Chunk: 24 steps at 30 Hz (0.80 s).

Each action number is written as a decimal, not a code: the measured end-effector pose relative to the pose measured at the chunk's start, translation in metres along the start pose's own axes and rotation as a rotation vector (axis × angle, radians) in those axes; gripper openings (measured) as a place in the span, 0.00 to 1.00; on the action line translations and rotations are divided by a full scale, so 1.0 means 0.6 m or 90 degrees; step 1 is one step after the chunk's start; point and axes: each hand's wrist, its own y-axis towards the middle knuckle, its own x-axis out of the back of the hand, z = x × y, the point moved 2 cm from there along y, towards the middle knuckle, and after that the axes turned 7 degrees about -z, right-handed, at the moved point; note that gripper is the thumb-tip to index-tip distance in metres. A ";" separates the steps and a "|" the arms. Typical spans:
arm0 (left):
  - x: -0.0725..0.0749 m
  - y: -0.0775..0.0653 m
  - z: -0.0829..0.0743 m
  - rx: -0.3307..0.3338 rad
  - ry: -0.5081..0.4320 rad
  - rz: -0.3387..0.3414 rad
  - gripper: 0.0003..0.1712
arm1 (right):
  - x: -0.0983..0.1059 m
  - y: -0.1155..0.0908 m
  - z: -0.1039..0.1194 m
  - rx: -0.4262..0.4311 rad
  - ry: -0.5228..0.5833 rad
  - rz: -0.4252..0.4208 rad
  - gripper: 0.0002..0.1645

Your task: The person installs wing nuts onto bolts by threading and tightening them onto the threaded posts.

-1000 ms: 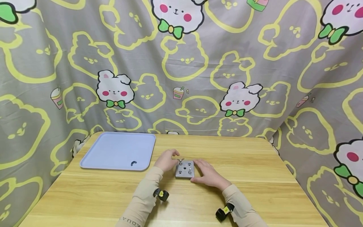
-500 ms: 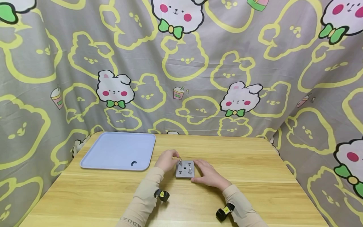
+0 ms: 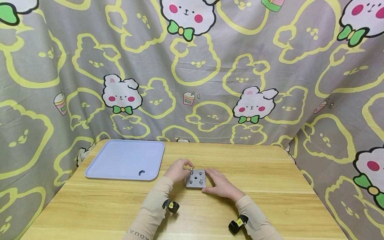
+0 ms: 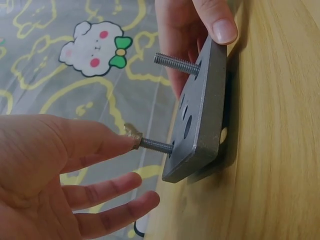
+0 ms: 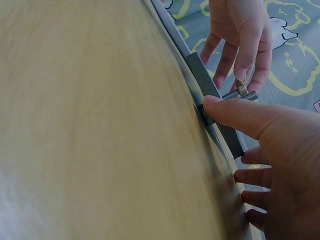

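A square grey metal plate with several holes lies on the table. Two threaded bolts stand up from it at opposite corners. At the far left bolt, my left hand pinches a brass-coloured wing nut near the bolt's tip between thumb and index finger; its other fingers stay loosely spread. The second bolt is bare, with no nut on it. My right hand grips the plate from the right, thumb pressed to the near edge and fingers along the far right side.
On the table's left stands a pale blue tray; a small black curved piece lies in its near right corner. Wood-patterned tabletop surrounds the plate. A grey patterned curtain hangs behind the table and along both sides.
My left thumb and index finger have shifted slightly right around the wing nut, covering more of its wings. The right hand and the plate keep their place.
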 end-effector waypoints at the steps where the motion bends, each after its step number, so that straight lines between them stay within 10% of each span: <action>1: 0.001 0.000 0.000 0.002 0.002 -0.004 0.11 | 0.000 0.000 0.000 0.000 0.000 0.000 0.52; 16: 0.005 0.000 0.001 0.053 0.040 -0.087 0.07 | -0.001 0.000 -0.002 0.003 -0.006 0.000 0.53; 24: 0.001 0.000 0.000 0.018 0.022 -0.056 0.07 | -0.003 0.001 -0.004 -0.001 -0.005 -0.002 0.53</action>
